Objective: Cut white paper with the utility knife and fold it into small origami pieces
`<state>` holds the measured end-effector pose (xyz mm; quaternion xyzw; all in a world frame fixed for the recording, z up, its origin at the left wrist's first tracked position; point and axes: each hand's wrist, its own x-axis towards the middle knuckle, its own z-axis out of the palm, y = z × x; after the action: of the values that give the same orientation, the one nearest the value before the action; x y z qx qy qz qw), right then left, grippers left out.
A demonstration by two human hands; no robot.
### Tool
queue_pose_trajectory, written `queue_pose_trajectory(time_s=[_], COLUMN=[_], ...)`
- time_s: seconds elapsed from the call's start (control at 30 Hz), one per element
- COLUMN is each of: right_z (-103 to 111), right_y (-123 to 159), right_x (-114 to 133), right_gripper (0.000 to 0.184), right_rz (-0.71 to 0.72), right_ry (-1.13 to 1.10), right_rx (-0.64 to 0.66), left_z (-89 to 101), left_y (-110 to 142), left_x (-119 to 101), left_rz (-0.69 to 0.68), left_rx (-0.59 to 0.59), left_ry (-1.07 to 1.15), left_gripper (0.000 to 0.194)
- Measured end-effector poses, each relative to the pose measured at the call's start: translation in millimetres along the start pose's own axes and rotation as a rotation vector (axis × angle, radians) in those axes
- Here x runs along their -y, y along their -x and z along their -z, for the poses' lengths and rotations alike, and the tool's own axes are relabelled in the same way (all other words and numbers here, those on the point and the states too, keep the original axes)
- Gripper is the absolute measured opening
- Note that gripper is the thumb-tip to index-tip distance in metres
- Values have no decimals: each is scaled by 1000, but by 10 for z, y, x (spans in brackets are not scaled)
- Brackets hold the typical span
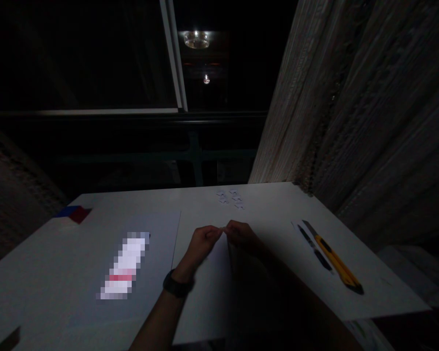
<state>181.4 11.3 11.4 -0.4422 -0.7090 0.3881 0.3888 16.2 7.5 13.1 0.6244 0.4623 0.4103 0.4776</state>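
My left hand [204, 243], with a dark watch [177, 283] on its wrist, is closed in a pinch over the middle of the white table [201, 312]. Fingertip to fingertip with it, my right hand [243, 235] pinches too. Between them shows the pale edge of a small piece of paper [223, 228]; the fingers cover most of it. Beyond the hands lie several small folded paper pieces [237, 199] in two short rows. Dim light blurs the finer detail.
To the right lie a yellow box cutter [338, 263] and a dark pen [314, 247]. A lit, pixelated phone-like screen [126, 265] rests on a large sheet [161, 248] at left. A blue-and-red block [73, 213] sits at the far left; a curtain [285, 107] hangs behind.
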Motion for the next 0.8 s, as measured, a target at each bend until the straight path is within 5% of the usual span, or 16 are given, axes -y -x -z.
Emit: queue_pose_trajectory(time_s=[0.13, 0.3, 0.53, 0.7, 0.8], right_z=[-57, -94, -188, -169, -124], right_y=[7, 7, -6, 3, 5], right_x=[15, 28, -44, 3, 40], right_gripper=[25, 27, 29, 40, 39], right_rz=[5, -26, -106, -125, -100], right_ry=[73, 24, -22, -42, -168], right_rx=[-64, -112, -154, -159, -169], left_z=[-11, 30, 36, 17, 38], left_y=[-16, -56, -43, -38, -60], left_x=[33, 82, 61, 70, 119], left_rz=[-28, -80, -62, -19, 72], left_rx=[-10, -165, -161, -106, 59], left_ry=[-39, -112, -36, 361, 727], left_gripper=[38, 40, 39, 35, 27])
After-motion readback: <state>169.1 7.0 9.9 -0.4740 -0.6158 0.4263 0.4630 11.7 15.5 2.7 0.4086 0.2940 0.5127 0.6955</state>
